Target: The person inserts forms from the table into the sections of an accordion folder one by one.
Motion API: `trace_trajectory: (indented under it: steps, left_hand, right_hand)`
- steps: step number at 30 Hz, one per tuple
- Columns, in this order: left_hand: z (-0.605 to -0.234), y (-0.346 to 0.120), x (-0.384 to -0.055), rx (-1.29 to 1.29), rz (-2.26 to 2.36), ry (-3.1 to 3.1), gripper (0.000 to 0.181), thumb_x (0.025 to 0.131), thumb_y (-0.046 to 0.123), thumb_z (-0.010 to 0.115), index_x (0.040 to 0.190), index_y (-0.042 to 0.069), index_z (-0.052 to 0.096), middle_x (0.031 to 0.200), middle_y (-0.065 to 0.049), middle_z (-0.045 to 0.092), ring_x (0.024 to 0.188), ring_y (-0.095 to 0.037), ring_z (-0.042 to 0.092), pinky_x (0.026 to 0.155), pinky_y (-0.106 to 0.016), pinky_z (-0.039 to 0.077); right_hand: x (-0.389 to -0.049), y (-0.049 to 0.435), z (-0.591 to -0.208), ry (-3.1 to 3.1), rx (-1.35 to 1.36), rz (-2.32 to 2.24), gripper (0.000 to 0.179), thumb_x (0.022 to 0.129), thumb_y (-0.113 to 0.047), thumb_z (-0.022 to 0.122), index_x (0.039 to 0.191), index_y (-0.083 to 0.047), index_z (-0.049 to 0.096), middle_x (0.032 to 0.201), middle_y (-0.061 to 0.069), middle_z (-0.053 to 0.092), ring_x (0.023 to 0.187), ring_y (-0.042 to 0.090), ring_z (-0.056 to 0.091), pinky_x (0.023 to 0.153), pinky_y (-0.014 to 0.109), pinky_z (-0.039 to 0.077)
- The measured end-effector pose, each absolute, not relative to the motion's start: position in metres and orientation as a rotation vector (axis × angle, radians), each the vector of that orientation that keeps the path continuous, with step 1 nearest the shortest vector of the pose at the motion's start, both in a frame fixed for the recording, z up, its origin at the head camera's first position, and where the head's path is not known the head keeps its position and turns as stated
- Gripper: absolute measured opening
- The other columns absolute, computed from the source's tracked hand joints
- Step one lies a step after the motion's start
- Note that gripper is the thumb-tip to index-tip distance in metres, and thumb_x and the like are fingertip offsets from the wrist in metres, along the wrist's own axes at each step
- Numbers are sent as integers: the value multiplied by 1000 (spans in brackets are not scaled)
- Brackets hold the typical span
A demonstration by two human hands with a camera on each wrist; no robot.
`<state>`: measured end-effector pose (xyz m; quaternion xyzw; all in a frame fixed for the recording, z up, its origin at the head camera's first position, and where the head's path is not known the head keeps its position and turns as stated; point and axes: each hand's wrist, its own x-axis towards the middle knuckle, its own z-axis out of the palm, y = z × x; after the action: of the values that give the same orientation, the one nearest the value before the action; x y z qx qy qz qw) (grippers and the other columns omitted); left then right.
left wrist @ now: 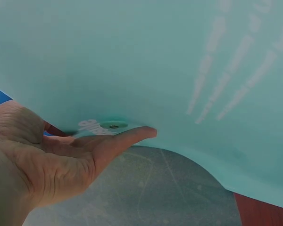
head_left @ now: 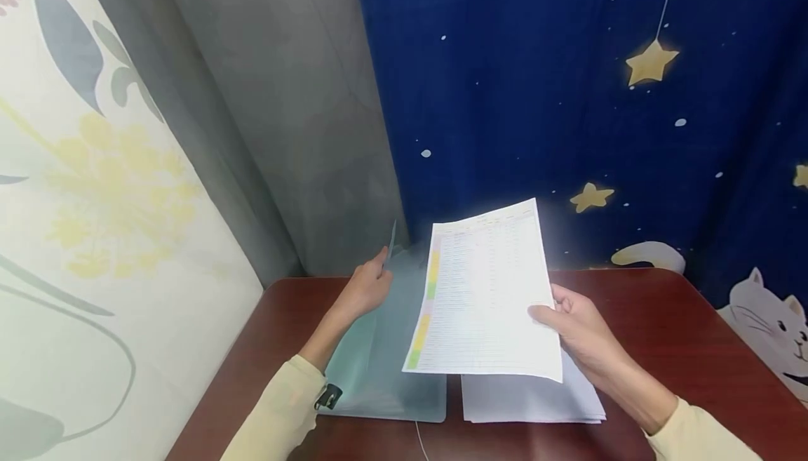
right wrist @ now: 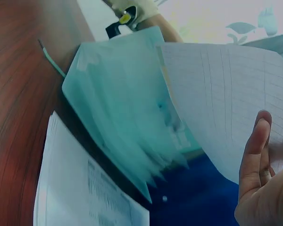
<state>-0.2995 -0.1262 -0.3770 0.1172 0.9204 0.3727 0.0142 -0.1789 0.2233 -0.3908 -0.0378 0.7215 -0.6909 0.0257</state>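
Observation:
My left hand [head_left: 368,285] lifts the flap [head_left: 392,240] of a teal plastic document folder [head_left: 404,377], pinching its edge. In the left wrist view that hand [left wrist: 56,165] has its thumb along the flap's edge, beside a round snap button [left wrist: 113,125]; the fingertips are partly hidden. My right hand [head_left: 583,324] grips the right edge of a printed sheet [head_left: 492,292], thumb in front and fingers behind. The sheet bears a table with a coloured strip down its left side. It is held up above a stack of white papers [head_left: 533,403] and overlaps the folder's right part from the head view.
Folder and stack lie side by side on a dark red wooden table [head_left: 637,349]. A thin pale cord [head_left: 421,440] runs out from the folder's near edge. Grey and blue star-patterned curtains [head_left: 505,96] hang behind the table, a flowered white one [head_left: 126,236] at the left.

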Motion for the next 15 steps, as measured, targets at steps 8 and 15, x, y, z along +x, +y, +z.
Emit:
trace_trajectory:
  steps: [8,15]
  left_hand:
    - [-378,-122,-300,327,1151,2895,64,109,22,37,170,11,21,52,1,41,41,-14,27,41,-28,26]
    - [-381,-121,-302,334,1151,2900,65,108,22,36,170,13,19,53,2,39,41,-14,26,40,-28,25]
  right_hand:
    - [-194,192,-396,2220,-113,-2134,54,103,-11,60,152,4,47,133,21,73,98,19,80,79,35,65]
    - [-208,173,-406,2195,-192,-2131,49,101,-8,59,146,10,51,122,25,76,92,21,81,75,35,65]
